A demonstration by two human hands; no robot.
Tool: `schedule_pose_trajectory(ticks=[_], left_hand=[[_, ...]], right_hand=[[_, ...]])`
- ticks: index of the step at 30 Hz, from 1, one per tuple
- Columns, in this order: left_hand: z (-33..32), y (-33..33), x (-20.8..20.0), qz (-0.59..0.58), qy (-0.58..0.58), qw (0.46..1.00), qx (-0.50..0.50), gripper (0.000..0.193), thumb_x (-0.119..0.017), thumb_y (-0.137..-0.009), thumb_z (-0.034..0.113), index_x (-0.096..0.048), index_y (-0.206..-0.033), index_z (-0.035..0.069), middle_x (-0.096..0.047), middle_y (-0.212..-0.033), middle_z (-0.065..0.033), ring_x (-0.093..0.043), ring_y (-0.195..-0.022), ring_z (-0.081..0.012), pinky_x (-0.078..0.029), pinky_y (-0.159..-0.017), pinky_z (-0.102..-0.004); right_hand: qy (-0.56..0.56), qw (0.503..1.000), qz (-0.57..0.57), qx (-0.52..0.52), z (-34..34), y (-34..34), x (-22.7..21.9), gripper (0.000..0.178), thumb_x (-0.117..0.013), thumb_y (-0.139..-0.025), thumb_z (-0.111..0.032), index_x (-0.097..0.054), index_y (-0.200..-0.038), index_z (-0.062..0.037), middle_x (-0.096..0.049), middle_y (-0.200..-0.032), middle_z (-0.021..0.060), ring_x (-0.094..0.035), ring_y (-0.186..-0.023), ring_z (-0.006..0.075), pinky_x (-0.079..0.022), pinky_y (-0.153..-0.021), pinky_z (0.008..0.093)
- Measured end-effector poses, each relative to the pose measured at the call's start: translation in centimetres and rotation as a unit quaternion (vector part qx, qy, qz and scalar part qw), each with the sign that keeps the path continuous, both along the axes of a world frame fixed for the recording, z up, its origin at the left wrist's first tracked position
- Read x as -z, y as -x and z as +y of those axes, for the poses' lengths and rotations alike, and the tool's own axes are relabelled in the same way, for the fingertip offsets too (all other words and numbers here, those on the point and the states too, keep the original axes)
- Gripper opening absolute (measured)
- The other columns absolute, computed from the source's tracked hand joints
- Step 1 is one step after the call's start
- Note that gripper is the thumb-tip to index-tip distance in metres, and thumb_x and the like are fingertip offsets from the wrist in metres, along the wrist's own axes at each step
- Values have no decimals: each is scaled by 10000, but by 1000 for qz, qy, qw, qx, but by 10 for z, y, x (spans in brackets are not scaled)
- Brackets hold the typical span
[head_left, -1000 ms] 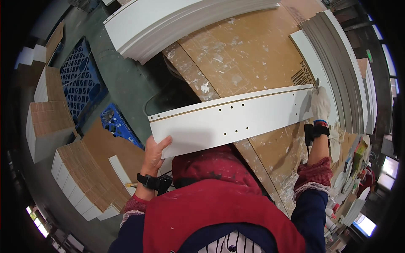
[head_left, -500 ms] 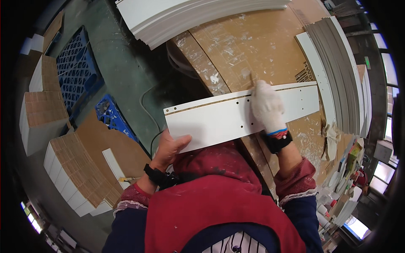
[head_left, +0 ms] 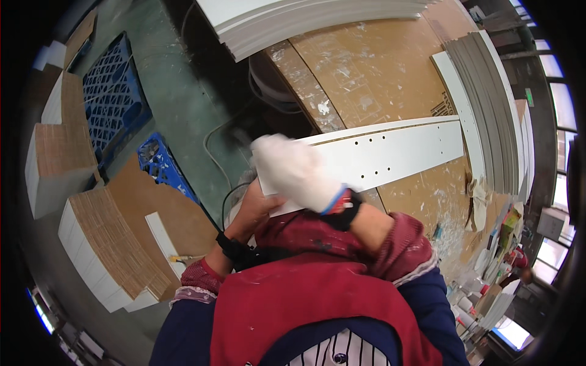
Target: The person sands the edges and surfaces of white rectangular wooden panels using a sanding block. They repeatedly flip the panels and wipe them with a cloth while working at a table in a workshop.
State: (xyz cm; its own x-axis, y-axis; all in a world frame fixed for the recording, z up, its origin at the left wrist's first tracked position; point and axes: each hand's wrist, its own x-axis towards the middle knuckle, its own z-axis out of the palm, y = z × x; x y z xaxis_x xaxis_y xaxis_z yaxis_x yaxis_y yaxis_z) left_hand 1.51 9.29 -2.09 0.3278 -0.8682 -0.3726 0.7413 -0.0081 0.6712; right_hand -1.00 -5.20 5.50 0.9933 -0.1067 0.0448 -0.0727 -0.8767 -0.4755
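A long white board lies across the table edge and over my lap. Small dark holes dot its face, and a narrow groove runs along its far edge. My bare left hand grips the board's near left corner, thumb on top. Over the left end is my right hand in a white glove, fingers curled closed and smeared by motion. What its fingers hold is too blurred to make out. This hand hides the board's left end and part of the groove.
White panels are stacked at the far side; another stack stands on edge at the right. The brown, paint-spotted table supports the board. At left are a blue pallet, stacked boards and a cable.
My right hand has swept left along the groove, from the board's middle to its left end. My left hand keeps its grip on the corner. The view has shifted slightly.
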Motion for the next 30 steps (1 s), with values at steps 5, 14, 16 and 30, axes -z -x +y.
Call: schedule_pose_trajectory(ticks=[5,14,16,30], left_hand=[[-5,2,-8,16,-12,1000,-18,588,-649,-740,38,-402,-1271,-11,-533,-1191,-100,-520,-1095,-195,-397,-957,-336],[1,5,-1,53,23,997,-47,600,-699,-775,102,-404,-1292,35,-490,-1253,-70,-515,-1084,-169,-392,-967,-320],[35,13,58,-23,83,995,-41,624,-727,-763,138,-405,-1290,50,-473,-1267,-63,-519,-1069,-166,-420,-936,-309],[5,-7,-5,6,-89,995,-41,453,-623,-789,63,-475,-1204,-44,-591,-1103,-108,-588,-972,-197,-465,-848,-324]], right_hand=[[78,917,143,364,-94,66,-12,127,-471,-876,-168,-536,-880,-59,-604,-778,189,-620,-737,355,-492,-613,439],[275,960,-39,22,35,6,-1,156,-569,-674,-94,-502,-813,-73,-518,-685,89,-580,-570,234,-459,-481,330],[133,987,-50,-69,55,-8,12,154,-577,-659,-142,-508,-785,-86,-504,-673,70,-566,-540,206,-434,-452,311],[-1,971,128,202,-71,61,1,233,-488,-873,-251,-526,-864,-21,-592,-794,176,-596,-745,366,-481,-663,439]])
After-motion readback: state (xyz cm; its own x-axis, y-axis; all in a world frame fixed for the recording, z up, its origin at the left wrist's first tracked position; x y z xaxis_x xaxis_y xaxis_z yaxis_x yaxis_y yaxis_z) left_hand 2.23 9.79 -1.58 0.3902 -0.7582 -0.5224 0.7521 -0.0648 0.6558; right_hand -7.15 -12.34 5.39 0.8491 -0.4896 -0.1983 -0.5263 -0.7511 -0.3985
